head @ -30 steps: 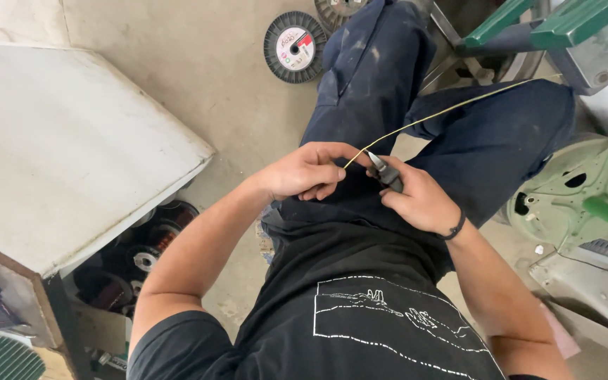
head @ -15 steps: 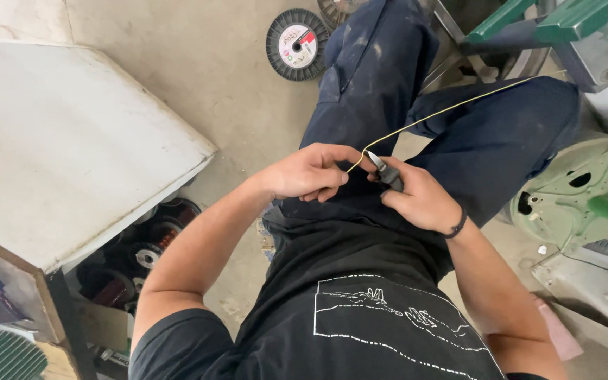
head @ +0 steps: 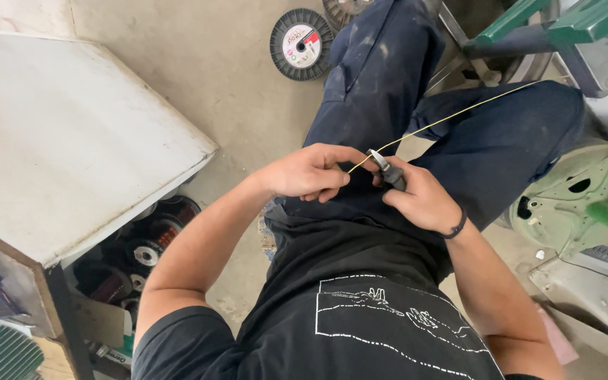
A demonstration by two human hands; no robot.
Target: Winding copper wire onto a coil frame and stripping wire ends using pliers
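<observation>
The person is sitting with the legs in dark blue trousers (head: 395, 105) stretched over the concrete floor (head: 233, 77). The left hand (head: 311, 172) is pinching the near end of a thin, straight yellow wire (head: 459, 116) between thumb and fingertips, which are pressed together on it. The right hand (head: 420, 200) is closing its fingers around the dark handles of small metal pliers (head: 386, 167), and the grey tip is touching the wire just beside the left fingers. The wire is running up to the right, over the right knee. A white table top (head: 58, 141) is standing at the left, and a round grey wire spool (head: 302, 35) is lying on the floor near the leg.
</observation>
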